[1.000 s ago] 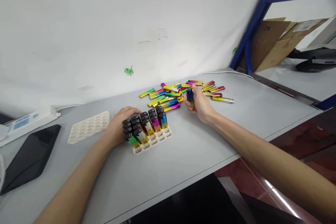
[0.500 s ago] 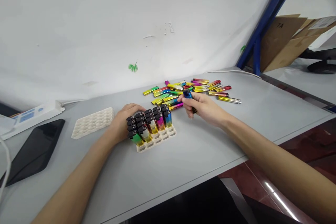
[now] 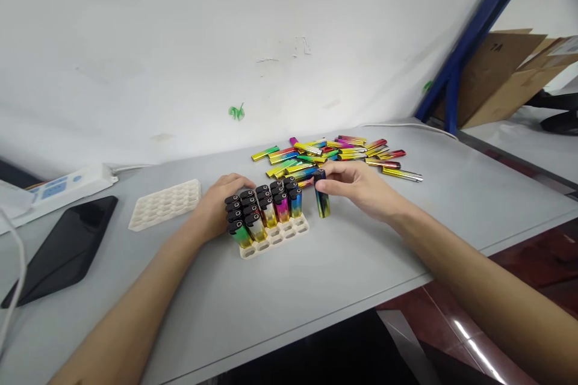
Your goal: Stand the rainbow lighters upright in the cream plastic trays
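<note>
My right hand (image 3: 354,186) pinches a lighter (image 3: 322,195), blue-black above and yellow below, upright just right of the tray and apart from it. A cream tray (image 3: 274,242) with oval slots holds several lighters (image 3: 266,210) standing in rows, black caps up, with shiny green, silver, magenta and blue bodies. The front slots in view hold nothing. My left hand (image 3: 221,201) is curled around the back left of the tray and its lighters; the thumb and part of the grip are hidden behind them.
A pile of shiny coloured lighters (image 3: 334,153) lies near the wall. Left stand a second cream slotted tray (image 3: 165,204), a black phone (image 3: 63,249) and a white power strip (image 3: 74,186). Cardboard boxes (image 3: 501,78) sit behind a blue metal frame (image 3: 474,30) at right.
My right hand has brought its lighter down from beside the pile, turning it upright near the tray's right end. My left hand stays at the tray. The view has shifted slightly.
</note>
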The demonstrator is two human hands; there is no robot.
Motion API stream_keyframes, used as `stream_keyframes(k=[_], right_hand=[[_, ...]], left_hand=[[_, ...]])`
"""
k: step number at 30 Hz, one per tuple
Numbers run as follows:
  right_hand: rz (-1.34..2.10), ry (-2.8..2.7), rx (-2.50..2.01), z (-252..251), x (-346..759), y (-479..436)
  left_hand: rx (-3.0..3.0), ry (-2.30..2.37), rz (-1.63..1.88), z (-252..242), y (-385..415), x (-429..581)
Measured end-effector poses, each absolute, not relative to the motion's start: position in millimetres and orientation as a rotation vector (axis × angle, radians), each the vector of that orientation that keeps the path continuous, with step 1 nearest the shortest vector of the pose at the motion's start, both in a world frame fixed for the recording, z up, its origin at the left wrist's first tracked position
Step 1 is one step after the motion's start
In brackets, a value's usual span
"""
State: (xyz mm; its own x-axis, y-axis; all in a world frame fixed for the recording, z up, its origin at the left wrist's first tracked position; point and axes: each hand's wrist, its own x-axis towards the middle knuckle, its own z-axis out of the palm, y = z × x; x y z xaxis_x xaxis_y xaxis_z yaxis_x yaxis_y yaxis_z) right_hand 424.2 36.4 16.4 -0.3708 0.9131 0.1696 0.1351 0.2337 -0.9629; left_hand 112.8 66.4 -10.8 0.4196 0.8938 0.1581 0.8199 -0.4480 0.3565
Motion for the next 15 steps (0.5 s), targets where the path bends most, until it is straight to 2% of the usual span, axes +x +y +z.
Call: stream_keyframes(k=[7, 15], right_hand=[[1.301, -1.598, -0.908, 10.3, 412.3, 28.2], [0.864, -1.890, -0.820, -7.0, 389.5, 7.8]], left_hand=[[2.448, 1.499, 0.489, -10.6, 65.8, 112.4], [2.433, 1.527, 0.495, -10.3, 65.9, 114.4]])
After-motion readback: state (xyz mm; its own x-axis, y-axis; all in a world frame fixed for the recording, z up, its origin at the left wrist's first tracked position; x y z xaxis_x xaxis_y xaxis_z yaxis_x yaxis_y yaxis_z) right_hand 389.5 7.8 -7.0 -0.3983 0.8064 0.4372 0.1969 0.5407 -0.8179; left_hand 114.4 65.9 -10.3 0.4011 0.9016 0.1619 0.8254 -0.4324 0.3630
